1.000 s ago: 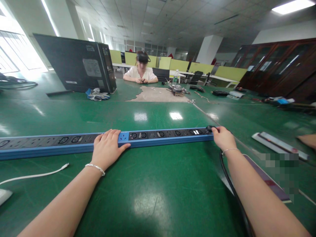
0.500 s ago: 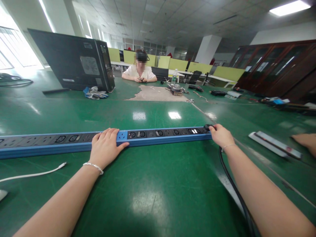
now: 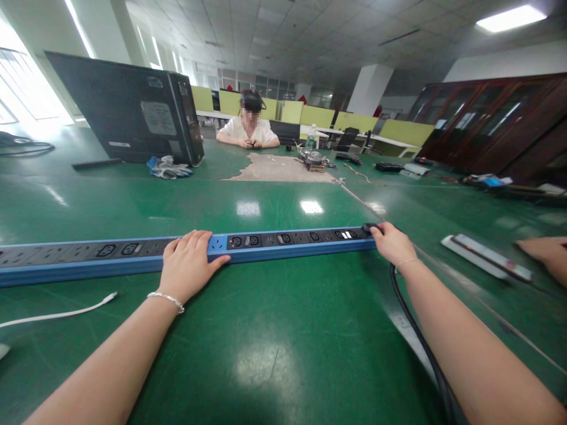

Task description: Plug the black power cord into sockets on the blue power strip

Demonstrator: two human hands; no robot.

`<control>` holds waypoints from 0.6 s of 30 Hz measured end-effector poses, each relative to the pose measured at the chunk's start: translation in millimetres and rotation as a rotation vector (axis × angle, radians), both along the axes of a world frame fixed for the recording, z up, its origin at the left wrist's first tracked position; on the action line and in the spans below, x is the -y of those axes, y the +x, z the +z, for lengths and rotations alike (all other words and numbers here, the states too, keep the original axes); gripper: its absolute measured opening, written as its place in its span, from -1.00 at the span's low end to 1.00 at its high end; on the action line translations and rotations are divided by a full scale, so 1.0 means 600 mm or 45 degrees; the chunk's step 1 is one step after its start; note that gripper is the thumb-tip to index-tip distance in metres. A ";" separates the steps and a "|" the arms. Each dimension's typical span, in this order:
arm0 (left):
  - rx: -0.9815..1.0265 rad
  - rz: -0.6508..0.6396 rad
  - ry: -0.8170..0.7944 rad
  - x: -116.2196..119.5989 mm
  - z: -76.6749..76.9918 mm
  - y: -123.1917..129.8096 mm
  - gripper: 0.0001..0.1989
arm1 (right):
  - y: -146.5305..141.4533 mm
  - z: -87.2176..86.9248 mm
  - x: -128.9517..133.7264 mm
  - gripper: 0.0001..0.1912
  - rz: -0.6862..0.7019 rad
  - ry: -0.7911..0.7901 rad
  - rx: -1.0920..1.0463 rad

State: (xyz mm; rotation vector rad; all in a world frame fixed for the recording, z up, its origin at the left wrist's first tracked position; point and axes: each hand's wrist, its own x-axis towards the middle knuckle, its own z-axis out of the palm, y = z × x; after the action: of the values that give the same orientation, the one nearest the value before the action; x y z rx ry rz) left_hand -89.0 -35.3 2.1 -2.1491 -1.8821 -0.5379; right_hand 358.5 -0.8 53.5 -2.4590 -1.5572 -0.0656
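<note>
A long blue power strip point(image 3: 274, 252) with black socket panels lies across the green table. My left hand point(image 3: 188, 257) grips it, fingers over the top and thumb along the near side, beside a blue socket section. At the strip's right end, my right hand point(image 3: 395, 245) is closed on a black plug point(image 3: 367, 228), which touches the strip's top; how far it is seated is hidden by my fingers. A thick black cable point(image 3: 414, 332) hangs below this hand and runs toward me.
A black computer case point(image 3: 119, 112) and gloves point(image 3: 169, 168) stand far left. A white cable point(image 3: 84, 309) lies near left. Across the table sits a person point(image 3: 248, 127). On the right are a white and black bar point(image 3: 487, 257) and another person's hand point(image 3: 547, 254).
The view has shifted slightly. Both my hands keep their hold, the right one on the plug at the strip's end. The other person's hand on the right shows a little more.
</note>
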 end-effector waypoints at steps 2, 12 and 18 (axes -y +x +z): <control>0.002 -0.001 -0.004 0.000 0.000 0.000 -0.38 | -0.001 0.001 -0.001 -0.56 0.004 -0.023 0.010; -0.002 0.002 0.005 0.000 -0.001 0.000 -0.39 | 0.004 0.006 -0.023 -0.57 0.049 -0.214 0.071; 0.029 -0.006 -0.003 -0.001 -0.002 0.000 -0.38 | 0.015 0.003 -0.036 -0.53 0.109 -0.385 0.226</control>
State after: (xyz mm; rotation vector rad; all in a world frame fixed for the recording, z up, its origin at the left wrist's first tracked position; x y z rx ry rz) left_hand -89.2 -34.5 1.0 -2.1578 -1.8909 -0.5635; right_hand 367.8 21.0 55.3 -2.6719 -1.8673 -0.0365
